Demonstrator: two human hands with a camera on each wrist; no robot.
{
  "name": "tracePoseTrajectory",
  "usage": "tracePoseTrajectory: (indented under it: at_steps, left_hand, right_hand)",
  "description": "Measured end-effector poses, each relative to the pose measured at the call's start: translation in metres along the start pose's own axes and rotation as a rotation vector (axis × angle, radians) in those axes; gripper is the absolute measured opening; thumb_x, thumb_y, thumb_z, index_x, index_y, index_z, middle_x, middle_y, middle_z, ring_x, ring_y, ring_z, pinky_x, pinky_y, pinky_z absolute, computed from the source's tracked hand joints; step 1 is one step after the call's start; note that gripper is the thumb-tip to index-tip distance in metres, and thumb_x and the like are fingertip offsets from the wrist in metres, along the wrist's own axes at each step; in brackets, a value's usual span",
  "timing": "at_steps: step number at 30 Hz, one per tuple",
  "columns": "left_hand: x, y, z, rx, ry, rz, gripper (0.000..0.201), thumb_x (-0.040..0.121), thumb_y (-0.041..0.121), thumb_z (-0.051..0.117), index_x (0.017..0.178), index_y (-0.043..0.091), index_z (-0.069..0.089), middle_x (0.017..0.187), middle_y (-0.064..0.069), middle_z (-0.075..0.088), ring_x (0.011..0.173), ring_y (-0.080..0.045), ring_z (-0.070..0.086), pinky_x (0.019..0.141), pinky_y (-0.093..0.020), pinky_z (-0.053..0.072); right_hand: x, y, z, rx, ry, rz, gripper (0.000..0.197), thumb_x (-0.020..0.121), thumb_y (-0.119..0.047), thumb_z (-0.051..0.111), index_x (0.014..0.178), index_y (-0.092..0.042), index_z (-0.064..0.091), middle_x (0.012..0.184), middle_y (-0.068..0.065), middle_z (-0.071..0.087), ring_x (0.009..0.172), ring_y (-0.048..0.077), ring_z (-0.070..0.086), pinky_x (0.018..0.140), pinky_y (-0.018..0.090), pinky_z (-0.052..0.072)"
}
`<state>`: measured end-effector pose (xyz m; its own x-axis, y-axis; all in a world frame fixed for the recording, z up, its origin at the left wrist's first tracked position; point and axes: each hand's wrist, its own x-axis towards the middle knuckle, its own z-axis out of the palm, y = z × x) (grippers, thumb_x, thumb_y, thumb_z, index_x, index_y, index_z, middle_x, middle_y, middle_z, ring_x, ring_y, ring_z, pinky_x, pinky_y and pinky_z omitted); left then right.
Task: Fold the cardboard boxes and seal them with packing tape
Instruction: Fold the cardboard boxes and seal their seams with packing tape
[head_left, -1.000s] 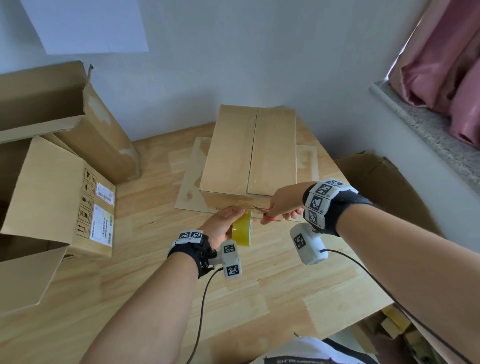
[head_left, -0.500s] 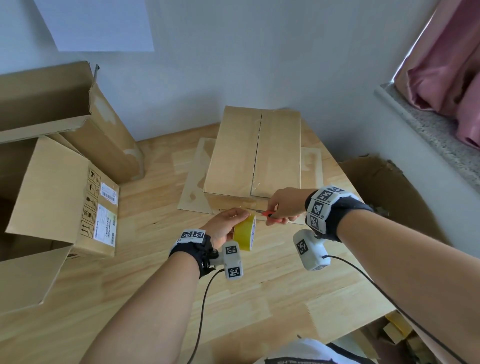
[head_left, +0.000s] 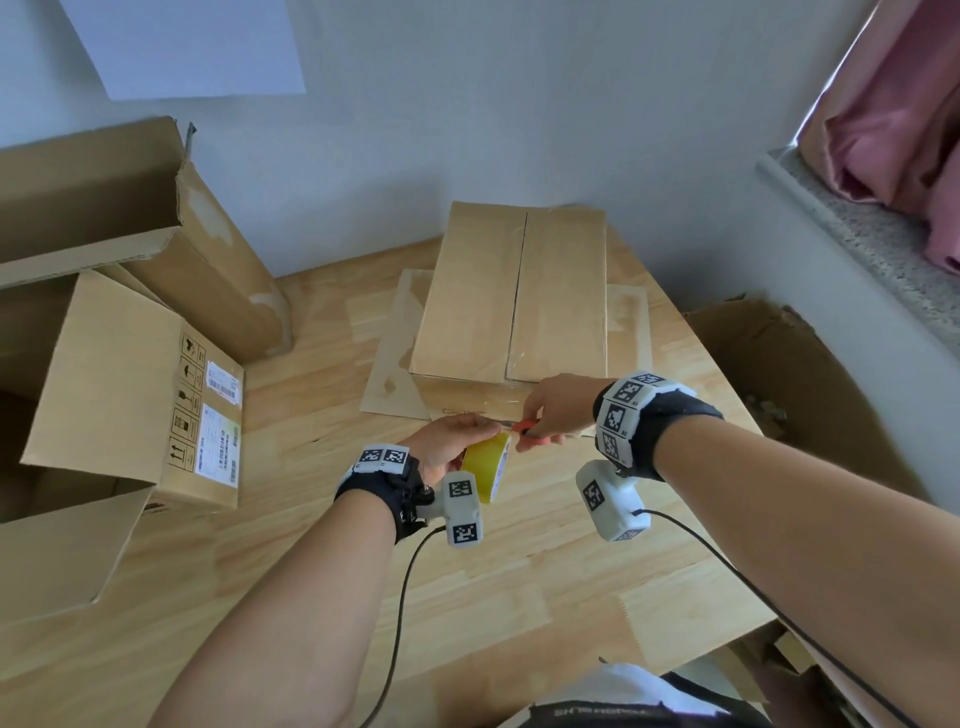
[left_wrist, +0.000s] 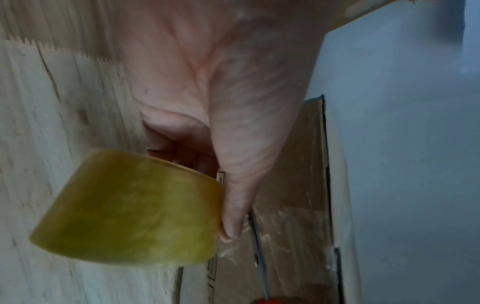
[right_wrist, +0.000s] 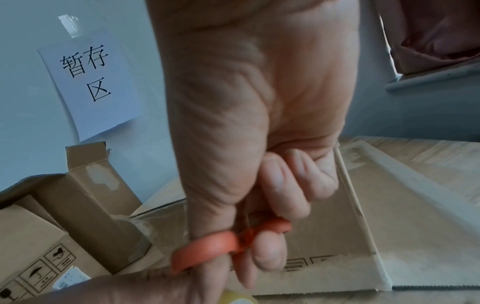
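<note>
1. Bench (head_left: 519, 597): light wood, set into a wall corner. Big open boxes (head_left: 130, 374) crowd its left edge.
2. Box being sealed (head_left: 511, 296): toward the far right corner of the bench, lying on a flat sheet of cardboard (head_left: 395, 364). Top flaps are shut, meeting at a centre seam. Clear tape shows on the near end face; how far it runs along the seam I cannot tell.
3. Left hand (head_left: 447, 447): at the near end of the box, fingers curled round the yellowish tape roll (head_left: 488, 467), thumb along its side.
4. Right hand (head_left: 558, 408): fingers curled through the orange loops of the scissors (head_left: 524, 428), which point left toward the roll. Whether the blades are parted or together I cannot tell.
5. Step, as I judge it: cutting the strip free between the roll and the box.
6. Risks:
   - Left thumb lies right beside the blade; a careless snip could nick it.
   - Slack in the strip would let it fold and stick to itself, or tear ragged.
   - Pulling hard on the roll could peel the strip off the end face or drag the box over the loose sheet.
</note>
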<state>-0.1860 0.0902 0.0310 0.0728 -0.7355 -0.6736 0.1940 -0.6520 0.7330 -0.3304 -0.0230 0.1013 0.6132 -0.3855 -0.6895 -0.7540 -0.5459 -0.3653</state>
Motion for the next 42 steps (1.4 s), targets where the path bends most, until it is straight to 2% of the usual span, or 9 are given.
tracePoseTrajectory:
  at_steps: [3, 9, 13, 16, 25, 32, 34, 38, 42]
  left_hand:
    - [-0.002, -0.004, -0.005, 0.063, -0.007, -0.037, 0.008, 0.091, 0.02, 0.063, 0.096, 0.014, 0.063, 0.09, -0.005, 0.064, 0.078, -0.018, 0.06, 0.068, -0.027, 0.048]
    - [-0.001, -0.011, -0.018, 0.031, 0.087, -0.088, 0.006, 0.088, 0.017, 0.067, 0.093, 0.017, 0.066, 0.093, -0.004, 0.067, 0.076, -0.016, 0.061, 0.068, -0.027, 0.051]
    - [-0.002, -0.014, -0.019, -0.001, 0.019, -0.051, 0.006, 0.087, 0.015, 0.067, 0.092, 0.017, 0.068, 0.112, -0.001, 0.069, 0.092, -0.017, 0.061, 0.084, -0.036, 0.051]
    - [-0.006, -0.015, -0.013, 0.005, -0.03, -0.04, 0.006, 0.088, 0.016, 0.065, 0.091, 0.019, 0.069, 0.112, 0.003, 0.069, 0.096, -0.015, 0.062, 0.082, -0.033, 0.052]
    - [-0.011, -0.013, 0.011, 0.051, -0.139, -0.115, 0.011, 0.089, 0.012, 0.063, 0.098, 0.017, 0.065, 0.102, -0.001, 0.069, 0.083, -0.013, 0.063, 0.076, -0.027, 0.052]
    - [-0.011, -0.002, 0.035, 0.012, -0.215, -0.121, 0.016, 0.09, 0.006, 0.06, 0.102, 0.016, 0.064, 0.094, -0.002, 0.07, 0.074, -0.012, 0.068, 0.068, -0.022, 0.057]
    - [-0.01, 0.003, 0.044, 0.014, -0.24, -0.112, 0.017, 0.09, 0.006, 0.059, 0.103, 0.016, 0.065, 0.094, -0.002, 0.071, 0.076, -0.012, 0.068, 0.069, -0.023, 0.058]
    - [-0.008, 0.012, 0.058, 0.046, -0.279, -0.108, 0.019, 0.09, 0.006, 0.06, 0.106, 0.015, 0.064, 0.1, -0.005, 0.07, 0.086, -0.016, 0.067, 0.08, -0.027, 0.056]
    - [-0.006, 0.018, 0.069, 0.067, -0.303, -0.092, 0.019, 0.091, 0.005, 0.059, 0.108, 0.013, 0.062, 0.098, -0.005, 0.069, 0.086, -0.016, 0.067, 0.077, -0.026, 0.057]
  right_hand:
    - [0.002, 0.007, 0.004, -0.002, -0.032, 0.016, 0.033, 0.083, -0.045, 0.067, 0.092, -0.013, 0.072, 0.065, -0.01, 0.063, 0.073, 0.008, 0.056, 0.069, 0.021, 0.039]
    - [0.002, 0.06, 0.031, 0.155, -0.187, 0.304, 0.032, 0.08, -0.045, 0.07, 0.077, -0.014, 0.071, 0.067, -0.006, 0.07, 0.042, 0.003, 0.045, 0.055, 0.017, 0.037]
    - [-0.006, 0.111, 0.065, 0.521, 0.037, 0.466, 0.024, 0.088, -0.016, 0.066, 0.066, -0.011, 0.057, 0.052, -0.003, 0.063, 0.037, 0.004, 0.053, 0.042, 0.012, 0.041]
    - [-0.013, 0.143, 0.094, 0.874, 0.266, 0.551, 0.018, 0.086, -0.002, 0.064, 0.074, -0.01, 0.053, 0.073, 0.004, 0.06, 0.062, 0.013, 0.06, 0.062, 0.02, 0.055]
    - [-0.02, 0.154, 0.119, 1.313, 0.358, 0.557, 0.014, 0.091, 0.004, 0.053, 0.095, -0.008, 0.047, 0.087, 0.006, 0.055, 0.107, 0.027, 0.062, 0.056, 0.023, 0.056]
    - [-0.022, 0.148, 0.114, 1.305, 0.37, 0.561, 0.033, 0.093, -0.001, 0.053, 0.125, 0.007, 0.052, 0.086, 0.003, 0.059, 0.073, 0.013, 0.06, 0.068, 0.02, 0.056]
    - [-0.025, 0.145, 0.111, 1.381, 0.428, 0.641, 0.027, 0.096, -0.015, 0.051, 0.117, 0.001, 0.059, 0.089, 0.003, 0.064, 0.082, 0.017, 0.064, 0.08, 0.024, 0.054]
    - [-0.028, 0.148, 0.109, 1.142, 0.364, 0.564, 0.026, 0.092, -0.022, 0.058, 0.07, -0.008, 0.055, 0.043, -0.009, 0.059, 0.052, 0.006, 0.06, 0.045, 0.011, 0.043]
    - [-0.027, 0.153, 0.115, 1.318, 0.339, 0.481, 0.011, 0.088, -0.007, 0.063, 0.08, -0.009, 0.056, 0.076, 0.004, 0.065, 0.073, 0.014, 0.061, 0.073, 0.024, 0.054]
